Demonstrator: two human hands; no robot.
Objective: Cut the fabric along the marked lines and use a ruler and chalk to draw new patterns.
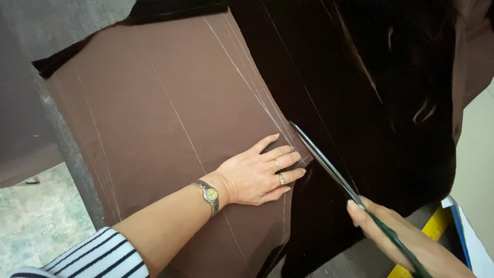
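Observation:
My left hand (257, 172) lies flat, fingers spread, on a brown fabric piece (154, 118) marked with white chalk lines, right beside its cut edge. It wears rings and a wristwatch, with a striped sleeve behind. My right hand (406, 239) grips long scissors (324, 162) by dark green handles. The blades point up-left along the chalk line at the brown piece's right edge, where it meets a dark, almost black fabric (370, 103).
The fabrics lie on a grey table (67, 149) whose left edge runs diagonally. A greenish tiled floor (36, 221) shows at lower left. A yellow and blue object (442, 221) sits at lower right, next to a pale surface.

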